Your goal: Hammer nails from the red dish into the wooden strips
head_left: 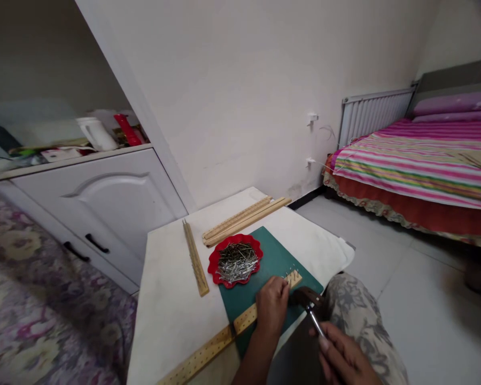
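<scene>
A wooden strip with rows of small holes (pixel 212 346) runs diagonally over the table onto a green mat (pixel 274 251). Several nails (pixel 293 275) stand upright in its far end. My left hand (pixel 272 302) is closed on top of the strip beside those nails; whatever its fingertips pinch is too small or hidden to make out. My right hand (pixel 342 353) grips a hammer (pixel 315 320) by its handle. The dark hammer head is just right of the left fingertips, near the nailed end. On the mat's left edge sits a red scalloped dish (pixel 213 266) full of loose nails (pixel 238 262).
More wooden strips (pixel 246 220) lie at the table's back, and another strip (pixel 195 259) studded with nails lies left of the dish. My knee (pixel 356 310) is against the right table edge. A white cabinet (pixel 100 208) stands left, a bed (pixel 417 155) right.
</scene>
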`<state>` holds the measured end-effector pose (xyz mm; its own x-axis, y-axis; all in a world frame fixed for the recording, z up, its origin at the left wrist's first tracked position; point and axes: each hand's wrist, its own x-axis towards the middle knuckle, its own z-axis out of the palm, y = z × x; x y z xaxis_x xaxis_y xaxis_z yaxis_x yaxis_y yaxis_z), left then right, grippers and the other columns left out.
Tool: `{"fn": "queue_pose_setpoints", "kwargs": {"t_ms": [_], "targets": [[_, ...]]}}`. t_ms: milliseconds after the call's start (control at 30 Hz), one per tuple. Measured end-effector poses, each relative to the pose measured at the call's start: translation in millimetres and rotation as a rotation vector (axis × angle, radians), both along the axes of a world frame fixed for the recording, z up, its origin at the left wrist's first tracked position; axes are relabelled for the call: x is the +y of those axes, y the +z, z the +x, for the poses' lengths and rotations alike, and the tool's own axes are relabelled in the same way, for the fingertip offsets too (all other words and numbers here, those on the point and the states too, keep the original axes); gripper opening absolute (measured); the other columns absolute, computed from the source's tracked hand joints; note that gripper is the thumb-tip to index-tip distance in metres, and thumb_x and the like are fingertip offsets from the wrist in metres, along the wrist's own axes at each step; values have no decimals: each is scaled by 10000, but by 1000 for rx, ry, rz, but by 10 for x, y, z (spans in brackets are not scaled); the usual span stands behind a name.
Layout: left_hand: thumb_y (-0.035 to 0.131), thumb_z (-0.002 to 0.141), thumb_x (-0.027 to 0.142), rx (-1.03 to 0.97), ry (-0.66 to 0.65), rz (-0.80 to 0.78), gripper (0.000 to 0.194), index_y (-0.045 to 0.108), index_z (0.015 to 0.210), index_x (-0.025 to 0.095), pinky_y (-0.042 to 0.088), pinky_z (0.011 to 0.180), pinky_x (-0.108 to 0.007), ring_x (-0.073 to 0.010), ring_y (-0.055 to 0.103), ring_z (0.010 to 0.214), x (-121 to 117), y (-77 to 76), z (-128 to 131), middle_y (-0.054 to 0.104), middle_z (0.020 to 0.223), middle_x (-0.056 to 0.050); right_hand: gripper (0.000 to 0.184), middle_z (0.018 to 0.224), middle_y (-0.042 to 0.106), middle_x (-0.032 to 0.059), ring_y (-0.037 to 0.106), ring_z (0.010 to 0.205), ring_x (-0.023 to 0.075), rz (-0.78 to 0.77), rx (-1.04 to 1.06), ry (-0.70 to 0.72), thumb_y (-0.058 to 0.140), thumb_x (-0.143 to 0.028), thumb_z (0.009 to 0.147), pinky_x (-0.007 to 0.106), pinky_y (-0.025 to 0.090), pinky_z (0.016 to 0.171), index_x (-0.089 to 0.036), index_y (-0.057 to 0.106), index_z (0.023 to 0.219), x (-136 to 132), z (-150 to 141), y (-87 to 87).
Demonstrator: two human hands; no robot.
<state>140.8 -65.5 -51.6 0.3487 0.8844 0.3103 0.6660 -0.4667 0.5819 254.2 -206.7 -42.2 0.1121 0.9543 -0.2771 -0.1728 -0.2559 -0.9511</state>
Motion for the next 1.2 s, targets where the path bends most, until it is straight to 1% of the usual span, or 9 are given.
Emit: {"fn": "queue_pose_setpoints", "kwargs": {"t_ms": [100, 167, 333, 433, 533, 767, 867, 1033, 1200], "targets": [[440, 841, 152, 5, -12, 7, 190, 582, 719, 187, 329, 599, -223, -121, 543, 653, 5, -26, -12, 602, 727, -1, 421, 516, 436, -96, 308, 349, 67, 84, -76, 50, 466, -608, 820, 174, 198, 331, -209, 521, 944, 95, 51, 207], [428, 841, 136, 11, -16, 12, 206, 580, 710, 184, 325, 591, -225, -121, 541, 648, 6, -29, -19, 597, 715, -3, 397, 524, 442, -96, 313, 331, 66, 125, -138, 68, 435, -583, 849, 175, 209, 319, -205, 515, 943, 174, 64, 275], [443, 843, 146, 20, -4, 12, 195, 579, 708, 182, 329, 594, -230, -126, 551, 649, 2, -1, -22, 603, 710, -5, 348, 544, 444, -80, 384, 374, 97, 198, -299, 74, 401, -533, 887, 196, 275, 347, -209, 524, 913, 291, 79, 279], [446, 842, 143, 28, -4, -2, 188, 581, 717, 182, 329, 590, -230, -129, 562, 661, 4, 2, -20, 613, 725, -9, 336, 568, 486, -51, 475, 478, 135, 253, -385, 108, 395, -497, 904, 222, 364, 429, -214, 543, 799, 293, 112, 278], [462, 835, 148, 43, 2, -7, 169, 589, 729, 185, 330, 591, -231, -134, 570, 670, 9, -16, -20, 620, 734, -11, 339, 572, 505, -42, 500, 526, 151, 279, -433, 111, 377, -475, 918, 244, 396, 494, -218, 547, 778, 289, 132, 289], [465, 821, 126, 37, 0, -4, 162, 589, 736, 187, 344, 610, -225, -134, 572, 681, 9, -33, -18, 622, 736, -7, 359, 554, 492, -57, 412, 390, 98, 214, -348, 123, 391, -535, 891, 203, 288, 356, -221, 516, 767, 301, 87, 269], [454, 830, 132, 41, 7, -4, 182, 592, 724, 188, 342, 607, -225, -133, 567, 672, 0, -28, -20, 615, 725, -8, 346, 541, 462, -74, 381, 373, 88, 188, -275, 88, 401, -545, 882, 192, 262, 345, -220, 514, 849, 244, 63, 281], [469, 811, 133, -23, -31, -33, 154, 598, 747, 185, 360, 613, -225, -137, 560, 695, 1, -27, -46, 606, 756, -12, 396, 519, 442, -91, 329, 370, 80, 84, -122, 1, 471, -598, 822, 190, 224, 353, -218, 508, 927, 122, 46, 133], [485, 798, 151, -70, -48, -59, 120, 595, 761, 183, 389, 650, -233, -143, 561, 723, -26, -2, -144, 598, 774, -16, 487, 466, 445, -90, 306, 376, 81, 11, -54, 28, 490, -685, 747, 189, 190, 364, -210, 497, 853, 64, 21, -113]]}}
